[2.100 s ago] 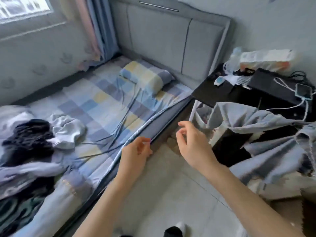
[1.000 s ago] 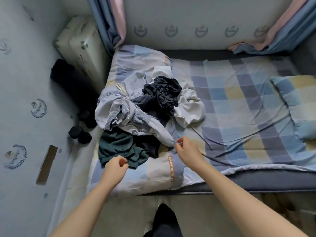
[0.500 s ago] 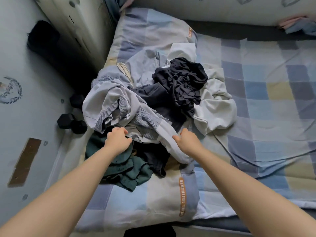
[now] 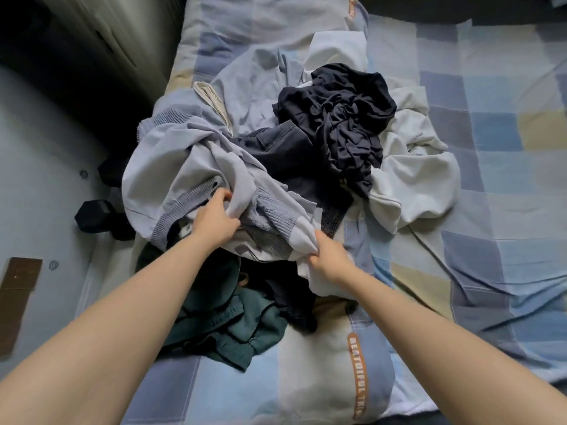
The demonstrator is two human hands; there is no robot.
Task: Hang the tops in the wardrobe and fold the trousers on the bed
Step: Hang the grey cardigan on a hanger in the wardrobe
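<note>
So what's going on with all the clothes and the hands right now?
left hand: gripping the pale grey-blue top
right hand: gripping the same top at its edge
pale grey-blue top: bunched, held by both hands, on top of the pile
dark navy garment: crumpled on the pile
white garment: crumpled, lying on the bed
dark green garment: rumpled, partly under the pile
checked bed sheet: wrinkled

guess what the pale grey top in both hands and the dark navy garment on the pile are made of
Pale grey top: seemingly soft matte cotton-like jersey, with ribbed knit trim. Dark navy garment: probably thin, limp fabric, judging by its many fine crumples. Left hand and right hand grip the top.
</note>
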